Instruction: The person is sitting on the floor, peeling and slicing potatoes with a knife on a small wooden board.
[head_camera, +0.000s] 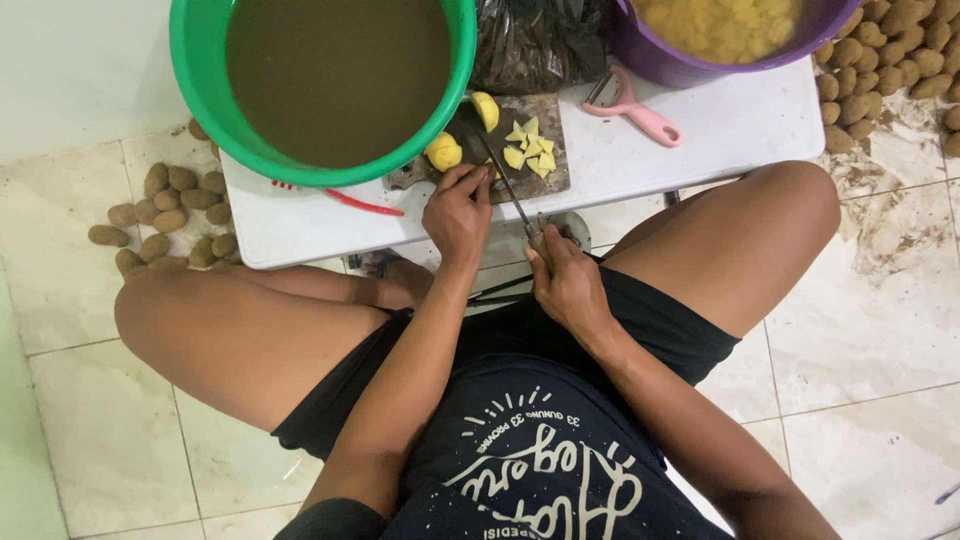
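On the small white worktop (700, 130) above a tiled floor, we see a dark cutting board (545, 180) at its near edge, our left hand (457, 212) pressing fingertips on it, our right hand (568, 283) gripping a knife (503, 178) beside peeled potato pieces (530, 150).

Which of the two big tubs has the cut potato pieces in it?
The purple tub at the top right holds the yellow cut pieces. The green tub on the left holds only murky brown water.

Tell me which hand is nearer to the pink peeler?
Right. The right hand grips the knife, below-left of the pink peeler; the left hand lies farther left.
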